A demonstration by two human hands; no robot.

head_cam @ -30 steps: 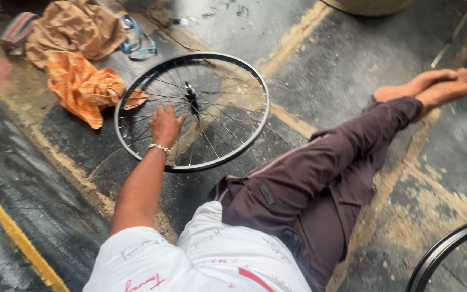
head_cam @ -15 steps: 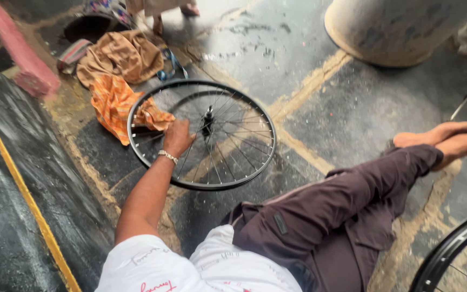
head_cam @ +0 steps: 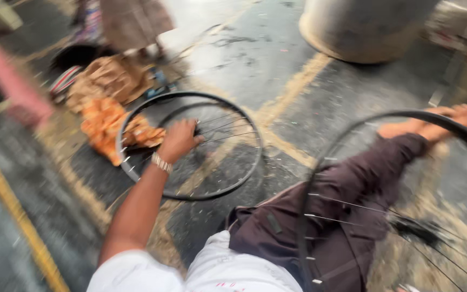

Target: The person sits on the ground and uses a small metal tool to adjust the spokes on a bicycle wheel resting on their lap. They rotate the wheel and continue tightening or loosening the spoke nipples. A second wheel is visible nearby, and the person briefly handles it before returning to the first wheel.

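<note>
While the view is smeared by motion, we read it from the left edge: one yellow line (head_cam: 17, 216) painted on the wet dark floor (head_cam: 233, 59), one blurred pink shape (head_cam: 17, 92), then two heaped cloths, one brown cloth (head_cam: 106, 78) and one orange cloth (head_cam: 104, 127), the orange one touching the rim beside it. Behind them we note one other person (head_cam: 131, 21), seen only as a blurred lower body. Next lies the flat wheel (head_cam: 190, 198), a bare spoked rim without a tyre, resting on the floor over a worn yellow marking. At its middle sits the left hand (head_cam: 178, 140), a bracelet (head_cam: 161, 162) at the wrist, fingers curled together over the hub and the inner spokes; we judge this a closed clasp, though blur hides the fingertips. The step in hand, as we judge it, is gripping this wheel at its centre. Any lift or drag from here would call for a firm hold on the hub and a path that avoids the orange cloth. Further right stretch the person's own trousered legs (head_cam: 341, 189), ending in two bare feet (head_cam: 444, 119). Across them arcs the near wheel (head_cam: 406, 113), tilted up close to the camera. The right hand is out of view, so we cannot tell its grip. One round pillar base (head_cam: 363, 27) stands beyond. Count: two wheels, two cloths, one hand shown
</note>
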